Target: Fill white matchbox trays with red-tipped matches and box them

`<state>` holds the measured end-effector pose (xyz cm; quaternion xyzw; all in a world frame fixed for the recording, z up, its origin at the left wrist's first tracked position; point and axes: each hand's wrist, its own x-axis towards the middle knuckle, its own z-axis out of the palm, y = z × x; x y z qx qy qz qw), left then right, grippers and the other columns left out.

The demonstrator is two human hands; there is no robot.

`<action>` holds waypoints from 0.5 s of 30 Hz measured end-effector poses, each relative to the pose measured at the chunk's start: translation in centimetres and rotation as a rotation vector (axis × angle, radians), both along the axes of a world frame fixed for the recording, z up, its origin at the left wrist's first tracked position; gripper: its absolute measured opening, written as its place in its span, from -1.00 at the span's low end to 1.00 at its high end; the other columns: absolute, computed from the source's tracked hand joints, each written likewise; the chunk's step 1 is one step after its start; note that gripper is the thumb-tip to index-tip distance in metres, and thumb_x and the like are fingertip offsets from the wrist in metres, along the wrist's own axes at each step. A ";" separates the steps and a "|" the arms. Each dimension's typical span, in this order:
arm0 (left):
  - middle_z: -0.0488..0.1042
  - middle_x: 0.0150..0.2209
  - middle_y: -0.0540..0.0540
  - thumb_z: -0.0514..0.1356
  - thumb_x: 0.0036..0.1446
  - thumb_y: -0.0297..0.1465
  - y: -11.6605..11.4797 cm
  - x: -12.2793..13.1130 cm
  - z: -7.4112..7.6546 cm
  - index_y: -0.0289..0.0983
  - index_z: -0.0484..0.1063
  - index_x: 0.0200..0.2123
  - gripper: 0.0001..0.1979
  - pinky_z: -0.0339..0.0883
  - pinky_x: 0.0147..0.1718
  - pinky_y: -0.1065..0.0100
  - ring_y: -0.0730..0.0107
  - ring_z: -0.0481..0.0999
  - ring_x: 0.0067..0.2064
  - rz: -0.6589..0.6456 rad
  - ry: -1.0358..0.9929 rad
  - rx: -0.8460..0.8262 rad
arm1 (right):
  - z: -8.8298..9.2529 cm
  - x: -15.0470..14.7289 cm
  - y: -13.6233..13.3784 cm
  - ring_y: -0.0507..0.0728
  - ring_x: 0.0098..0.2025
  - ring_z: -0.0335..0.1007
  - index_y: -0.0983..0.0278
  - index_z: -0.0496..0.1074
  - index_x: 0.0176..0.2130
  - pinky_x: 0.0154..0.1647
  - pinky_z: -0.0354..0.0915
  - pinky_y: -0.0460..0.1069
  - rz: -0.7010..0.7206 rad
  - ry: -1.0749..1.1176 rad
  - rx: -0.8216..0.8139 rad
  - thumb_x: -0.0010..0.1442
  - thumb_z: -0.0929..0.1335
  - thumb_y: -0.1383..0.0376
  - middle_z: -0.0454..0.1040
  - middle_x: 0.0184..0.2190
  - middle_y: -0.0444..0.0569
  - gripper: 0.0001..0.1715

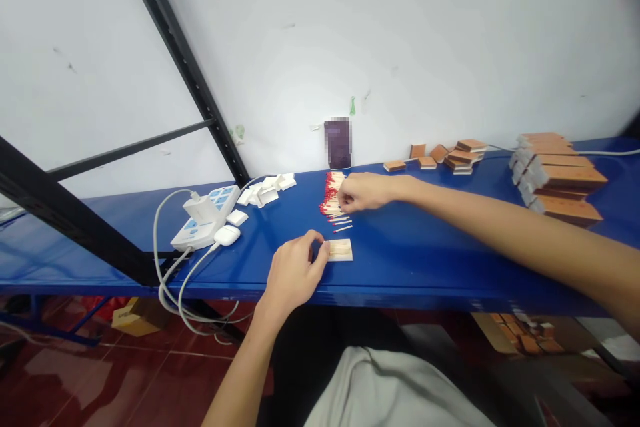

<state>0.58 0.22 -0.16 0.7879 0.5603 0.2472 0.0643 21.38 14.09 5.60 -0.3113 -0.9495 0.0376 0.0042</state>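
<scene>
A small pale matchbox tray [343, 249] with some matchsticks in it lies near the front edge of the blue shelf. My left hand [296, 268] pinches its left end between thumb and fingers. Behind it lies a pile of red-tipped matches [331, 195], heads to the left, with a few loose ones at its near side. My right hand [367, 191] is at the right side of this pile, fingers curled and pressed together. What is between those fingertips is hidden.
White empty trays [267, 191] and a power strip [207, 220] with plugs and cables are at left. A phone [339, 143] leans on the wall. Brown matchboxes [460, 157] lie at back right, near stacked wrapped packs [565, 180]. A black post [185, 47] rises at left.
</scene>
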 end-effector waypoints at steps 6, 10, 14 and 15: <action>0.39 -0.52 0.06 0.04 0.36 -0.26 0.0 0.1 0.0 -0.18 0.43 -0.24 -0.78 0.04 -0.44 0.37 0.35 0.40 -0.45 0.005 0.015 0.004 | -1.2 0.3 0.8 0.11 -0.43 0.35 0.29 0.56 -0.36 -0.46 0.01 -0.03 -0.121 -0.044 0.171 0.14 0.30 0.25 0.55 -0.40 0.05 -0.75; 0.40 -0.52 0.05 0.04 0.37 -0.26 0.0 0.1 0.1 -0.18 0.43 -0.25 -0.78 0.05 -0.44 0.37 0.34 0.41 -0.45 0.004 0.019 0.007 | -2.0 0.4 1.4 0.14 -0.41 0.39 0.30 0.58 -0.32 -0.44 0.03 -0.02 -0.159 -0.058 0.184 0.15 0.31 0.24 0.56 -0.36 0.09 -0.73; 0.38 -0.52 0.07 0.04 0.36 -0.26 0.0 0.1 0.0 -0.18 0.42 -0.26 -0.79 0.03 -0.44 0.37 0.36 0.38 -0.46 0.000 0.013 0.015 | -2.1 0.4 1.4 0.12 -0.42 0.39 0.29 0.58 -0.35 -0.45 0.03 -0.03 -0.154 -0.041 0.162 0.16 0.31 0.22 0.56 -0.39 0.07 -0.72; 0.37 -0.53 0.07 0.04 0.36 -0.26 0.0 0.1 0.0 -0.17 0.42 -0.26 -0.79 0.03 -0.44 0.37 0.36 0.38 -0.46 -0.001 0.011 0.015 | -2.1 0.4 1.4 0.12 -0.42 0.38 0.29 0.58 -0.35 -0.45 0.03 -0.03 -0.152 -0.036 0.159 0.15 0.30 0.22 0.56 -0.39 0.07 -0.72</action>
